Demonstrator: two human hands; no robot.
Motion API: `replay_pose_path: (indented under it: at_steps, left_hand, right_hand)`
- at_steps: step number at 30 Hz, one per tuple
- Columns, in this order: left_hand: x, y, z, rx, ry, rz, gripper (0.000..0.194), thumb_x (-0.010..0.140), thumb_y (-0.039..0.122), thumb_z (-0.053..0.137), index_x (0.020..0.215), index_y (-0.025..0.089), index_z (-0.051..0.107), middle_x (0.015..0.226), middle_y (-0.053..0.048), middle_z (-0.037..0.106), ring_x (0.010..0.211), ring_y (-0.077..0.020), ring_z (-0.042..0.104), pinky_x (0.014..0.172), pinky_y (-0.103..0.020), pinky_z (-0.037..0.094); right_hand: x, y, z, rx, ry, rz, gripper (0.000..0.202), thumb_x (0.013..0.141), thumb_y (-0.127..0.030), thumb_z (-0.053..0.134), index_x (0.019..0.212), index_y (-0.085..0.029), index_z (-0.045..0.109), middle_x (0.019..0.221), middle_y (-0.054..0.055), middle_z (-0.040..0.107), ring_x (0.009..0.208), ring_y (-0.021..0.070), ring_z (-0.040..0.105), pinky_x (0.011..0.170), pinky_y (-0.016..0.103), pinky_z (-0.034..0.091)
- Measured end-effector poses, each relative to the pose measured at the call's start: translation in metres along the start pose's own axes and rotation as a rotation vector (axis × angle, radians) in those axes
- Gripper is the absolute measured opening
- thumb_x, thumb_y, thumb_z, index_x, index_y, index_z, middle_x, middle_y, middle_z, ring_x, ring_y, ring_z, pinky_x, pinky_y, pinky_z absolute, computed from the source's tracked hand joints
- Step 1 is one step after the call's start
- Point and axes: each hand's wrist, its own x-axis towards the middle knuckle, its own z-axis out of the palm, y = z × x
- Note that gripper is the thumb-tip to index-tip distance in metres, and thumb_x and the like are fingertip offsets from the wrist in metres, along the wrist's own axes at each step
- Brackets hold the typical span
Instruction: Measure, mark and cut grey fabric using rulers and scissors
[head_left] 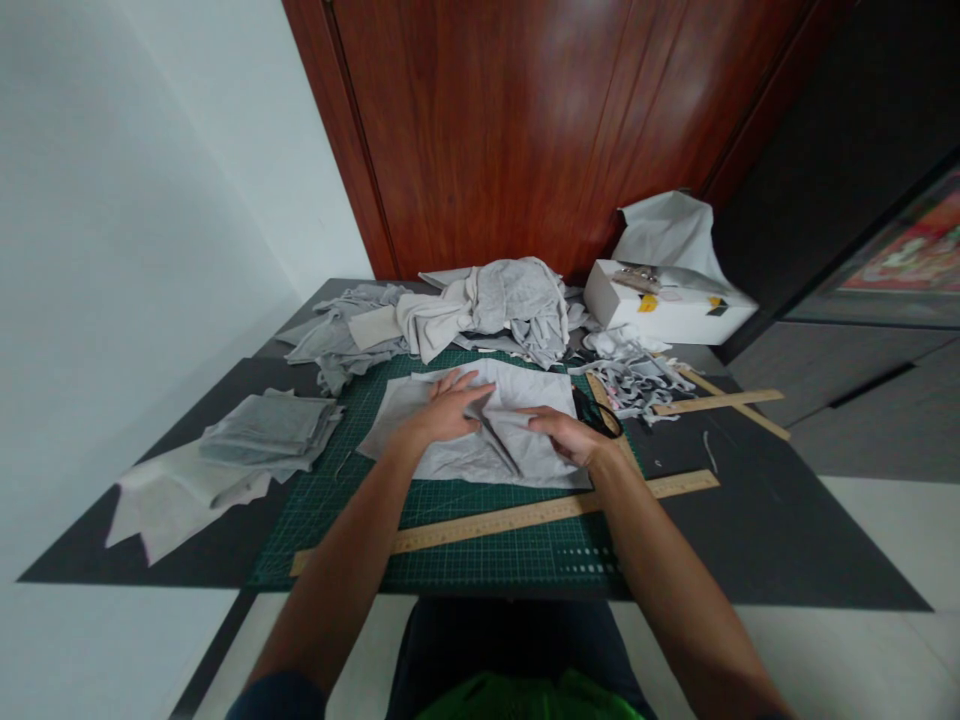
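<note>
A light grey cloth [450, 462] lies on a green cutting mat [465, 570], with a raised fold running through its middle. My left hand [450, 408] rests on the cloth left of that fold, its fingers spread. On the right side, my right hand [564, 432] holds the cloth near the fold between thumb and fingers; part of its grip is hidden by the fabric. A long wooden ruler [510, 518] lies across the mat in front of the cloth, passing under my forearms. Black-handled scissors [611, 422] lie just beyond my right hand, partly hidden.
Grey cloths [262, 430] are stacked at the left, beside a pale piece [180, 490]. Behind the mat sits a heap of crumpled fabric [495, 300]. Fabric scraps [630, 375], more wooden rulers [720, 401] and a white box [667, 305] occupy the right side.
</note>
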Motion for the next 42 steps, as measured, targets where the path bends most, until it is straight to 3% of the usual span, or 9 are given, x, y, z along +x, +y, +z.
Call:
replay_pose_path:
  at_steps: [3, 10, 14, 18, 24, 29, 31, 36, 42]
  left_hand:
    - [0.006, 0.007, 0.007, 0.036, -0.087, -0.007, 0.059, 0.093, 0.044, 0.068, 0.152, 0.038, 0.061, 0.178, -0.004, 0.031, 0.167, -0.0396, 0.013, 0.131, -0.065, 0.013]
    - [-0.001, -0.002, 0.026, 0.021, -0.161, -0.071, 0.084, 0.094, 0.066, 0.06, 0.169, 0.036, 0.035, 0.182, -0.008, 0.007, 0.168, -0.0398, -0.001, 0.13, -0.066, 0.007]
    - [-0.007, 0.002, 0.026, 0.066, -0.093, -0.066, 0.082, 0.09, 0.068, 0.066, 0.162, 0.033, 0.049, 0.178, -0.012, 0.029, 0.164, -0.0415, 0.021, 0.129, -0.065, 0.018]
    - [-0.002, -0.004, 0.018, 0.064, 0.103, -0.032, 0.051, 0.101, 0.048, 0.057, 0.144, 0.025, 0.067, 0.153, -0.011, 0.064, 0.145, -0.0302, 0.053, 0.126, -0.048, 0.032]
    - [0.006, -0.02, 0.011, 0.111, 0.188, -0.218, 0.056, 0.091, 0.017, 0.058, 0.146, 0.019, 0.066, 0.145, -0.013, 0.069, 0.138, -0.0321, 0.058, 0.121, -0.047, 0.042]
    - [0.002, -0.025, -0.008, 0.159, 0.187, -0.273, 0.034, 0.088, 0.012, 0.057, 0.108, 0.017, 0.084, 0.118, -0.02, 0.078, 0.126, -0.0383, 0.066, 0.109, -0.05, 0.051]
    - [0.002, -0.028, -0.015, 0.13, 0.184, -0.322, 0.03, 0.09, 0.014, 0.058, 0.105, 0.018, 0.084, 0.112, -0.02, 0.08, 0.116, -0.0371, 0.072, 0.103, -0.048, 0.054]
    - [0.013, -0.036, -0.011, 0.016, 0.162, -0.407, 0.054, 0.085, 0.019, 0.069, 0.139, 0.023, 0.07, 0.119, -0.015, 0.081, 0.115, -0.0321, 0.076, 0.099, -0.039, 0.058]
    - [0.027, -0.051, -0.013, -0.035, 0.191, -0.422, 0.035, 0.084, 0.015, 0.063, 0.114, 0.019, 0.081, 0.108, -0.013, 0.083, 0.111, -0.0297, 0.077, 0.096, -0.034, 0.058]
  right_hand:
    - [-0.008, -0.004, -0.019, 0.076, -0.19, -0.044, 0.061, 0.077, -0.038, 0.08, 0.136, -0.025, 0.075, 0.139, 0.007, 0.074, 0.127, 0.0277, 0.069, 0.108, 0.04, 0.053]
    - [-0.012, 0.033, -0.069, -0.33, 0.423, 0.104, 0.039, 0.073, -0.013, 0.063, 0.108, -0.017, 0.081, 0.103, 0.008, 0.083, 0.093, 0.0244, 0.076, 0.087, 0.036, 0.06]
    - [-0.011, 0.044, -0.068, -0.625, 0.546, 0.081, 0.028, 0.077, -0.011, 0.061, 0.096, -0.019, 0.081, 0.099, 0.01, 0.083, 0.096, 0.0262, 0.077, 0.094, 0.038, 0.058]
    - [-0.007, 0.046, -0.054, -0.71, 0.472, -0.023, 0.023, 0.089, -0.028, 0.066, 0.106, -0.02, 0.08, 0.106, 0.011, 0.082, 0.093, 0.0257, 0.076, 0.092, 0.039, 0.059]
    - [0.008, 0.048, -0.034, -0.906, 0.257, 0.08, 0.03, 0.075, -0.025, 0.084, 0.105, -0.022, 0.08, 0.092, 0.011, 0.082, 0.097, 0.0293, 0.077, 0.095, 0.037, 0.056]
    - [0.016, 0.046, -0.051, -1.01, 0.245, 0.123, 0.015, 0.075, -0.018, 0.073, 0.085, -0.023, 0.083, 0.088, 0.011, 0.082, 0.094, 0.0297, 0.078, 0.093, 0.036, 0.057]
    - [0.02, 0.043, -0.06, -0.997, 0.382, 0.145, 0.02, 0.074, -0.019, 0.07, 0.088, -0.022, 0.084, 0.092, 0.012, 0.083, 0.095, 0.0311, 0.078, 0.091, 0.037, 0.058]
    - [0.035, 0.031, -0.065, -0.842, 0.546, 0.143, 0.031, 0.086, -0.03, 0.06, 0.106, -0.02, 0.083, 0.084, 0.011, 0.081, 0.088, 0.0295, 0.077, 0.087, 0.037, 0.057]
    - [0.05, 0.036, -0.062, -0.563, 0.644, 0.176, 0.039, 0.09, -0.028, 0.054, 0.122, -0.019, 0.074, 0.065, 0.006, 0.074, 0.077, 0.0291, 0.075, 0.08, 0.038, 0.056]
